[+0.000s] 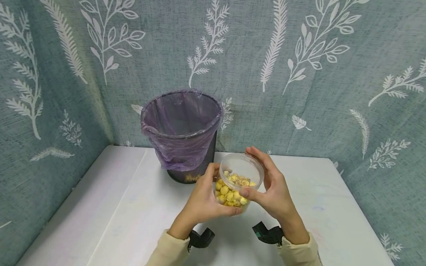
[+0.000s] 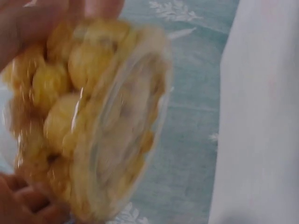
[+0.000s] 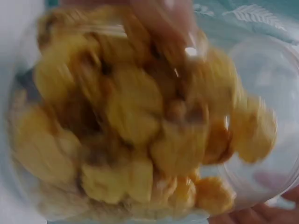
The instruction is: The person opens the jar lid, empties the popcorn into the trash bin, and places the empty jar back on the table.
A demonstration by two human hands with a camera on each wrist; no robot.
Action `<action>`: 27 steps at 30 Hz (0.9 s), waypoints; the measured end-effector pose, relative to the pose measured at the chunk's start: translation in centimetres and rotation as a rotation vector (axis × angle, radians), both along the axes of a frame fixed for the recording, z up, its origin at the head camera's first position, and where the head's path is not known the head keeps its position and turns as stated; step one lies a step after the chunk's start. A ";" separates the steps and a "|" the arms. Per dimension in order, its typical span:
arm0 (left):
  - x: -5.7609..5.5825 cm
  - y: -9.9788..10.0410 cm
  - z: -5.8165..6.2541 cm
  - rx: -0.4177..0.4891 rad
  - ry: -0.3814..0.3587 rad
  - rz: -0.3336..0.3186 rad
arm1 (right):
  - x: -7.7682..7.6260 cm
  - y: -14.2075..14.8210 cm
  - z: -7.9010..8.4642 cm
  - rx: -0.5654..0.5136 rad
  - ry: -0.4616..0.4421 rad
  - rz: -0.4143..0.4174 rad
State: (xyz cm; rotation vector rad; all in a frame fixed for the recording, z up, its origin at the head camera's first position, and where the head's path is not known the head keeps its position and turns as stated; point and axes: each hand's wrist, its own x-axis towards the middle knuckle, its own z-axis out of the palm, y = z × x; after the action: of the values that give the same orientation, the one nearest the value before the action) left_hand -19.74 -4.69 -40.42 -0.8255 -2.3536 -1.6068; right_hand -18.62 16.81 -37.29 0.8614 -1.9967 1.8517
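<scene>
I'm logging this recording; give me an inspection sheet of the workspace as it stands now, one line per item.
Surface: white table, faint marks on its top.
Job's things: clear jar with yellow popcorn inside, held in both hands; whether a lid is on cannot be told.
Clutter: one other item, a dark mesh bin with a purple liner, standing toward the back of the table.
Grippers: bare hands; left hand grips the jar's side, right hand holds it by its round end. Black wrist bands on both wrists.
Cables: nothing seen.
Surroundings: blue-green cloth with white leaf prints behind and at both sides.
</scene>
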 end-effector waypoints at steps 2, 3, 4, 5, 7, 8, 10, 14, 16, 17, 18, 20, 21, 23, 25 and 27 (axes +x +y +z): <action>0.2 0.4 0.0 -0.019 0.013 0.076 | 0.1 -0.4 -0.1 0.019 0.014 -0.106; 0.3 0.5 0.0 -0.042 0.025 0.121 | 0.2 -0.6 -0.1 0.037 0.016 -0.167; 0.4 0.7 0.0 -0.065 0.037 0.163 | 0.3 -0.8 -0.1 0.062 0.015 -0.224; 0.5 0.8 0.0 -0.086 0.047 0.196 | 0.3 -1.0 -0.2 0.086 0.011 -0.272; 0.6 1.0 0.0 -0.122 0.060 0.248 | 0.5 -1.3 -0.1 0.128 -0.001 -0.337; 0.7 1.1 0.0 -0.136 0.064 0.262 | 0.6 -1.4 -0.1 0.142 -0.010 -0.355; 0.7 1.1 0.0 -0.146 0.072 0.262 | 0.6 -1.5 0.0 0.150 -0.025 -0.358; 0.5 0.6 0.1 -0.116 0.050 0.186 | 0.5 -1.0 0.2 0.098 -0.039 -0.273; 0.3 0.3 0.1 -0.085 0.029 0.118 | 0.4 -0.5 0.3 0.059 -0.031 -0.195; 0.2 0.1 0.1 -0.066 0.017 0.078 | 0.3 -0.3 0.3 0.040 -0.026 -0.154; 0.1 -0.1 0.1 -0.048 0.002 0.038 | 0.2 0.0 0.3 0.026 -0.020 -0.112; 0.0 -0.4 0.1 -0.025 -0.026 -0.023 | 0.1 0.4 0.4 -0.002 -0.012 -0.030; -0.1 -0.5 0.1 -0.018 -0.036 -0.043 | 0.1 0.7 0.4 -0.010 -0.007 0.003; -0.1 -0.7 0.1 -0.006 -0.050 -0.062 | -0.1 0.9 0.3 -0.021 -0.002 0.053; 0.0 -0.6 0.1 0.000 -0.046 -0.048 | -0.1 0.9 0.3 -0.022 0.003 0.061; 0.0 -0.3 0.1 0.001 -0.029 -0.006 | 0.0 0.7 0.2 0.002 0.005 0.004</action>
State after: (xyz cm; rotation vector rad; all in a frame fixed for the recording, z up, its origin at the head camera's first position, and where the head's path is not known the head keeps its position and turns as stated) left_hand -19.72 -5.00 -40.33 -0.8154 -2.3723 -1.6323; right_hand -18.62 17.46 -37.13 0.8698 -1.9952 1.8482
